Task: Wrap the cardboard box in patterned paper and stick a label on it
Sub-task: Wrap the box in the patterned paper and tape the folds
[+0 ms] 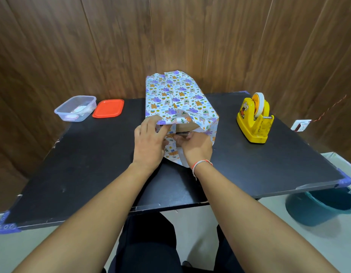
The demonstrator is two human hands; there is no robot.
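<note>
The cardboard box stands in the middle of the black table, covered on top and sides by white patterned paper with a seam along the top. Bare brown cardboard shows only at the near end. My left hand presses the left paper flap against that near end. My right hand pinches the paper flap at the lower middle of the same end. Loose paper hangs below both hands.
A yellow tape dispenser stands to the right of the box. At the back left sit a clear plastic tub with small items inside and its orange lid. A teal bucket stands on the floor at right.
</note>
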